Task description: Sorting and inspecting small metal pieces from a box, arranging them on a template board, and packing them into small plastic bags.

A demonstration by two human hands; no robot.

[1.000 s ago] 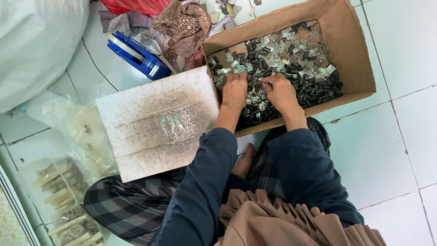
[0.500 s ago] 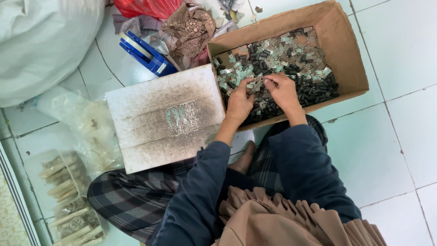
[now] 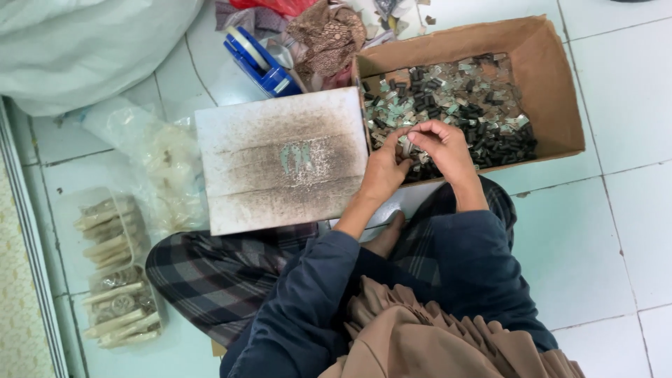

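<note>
Both hands have lifted from the heap to the near edge of the cardboard box [image 3: 553, 77]. The left hand [image 3: 383, 171] and right hand [image 3: 442, 145] meet fingertip to fingertip, pinching what appears to be one small pale part [image 3: 406, 145]. Left of the box lies a stained white board [image 3: 283, 161].
</note>
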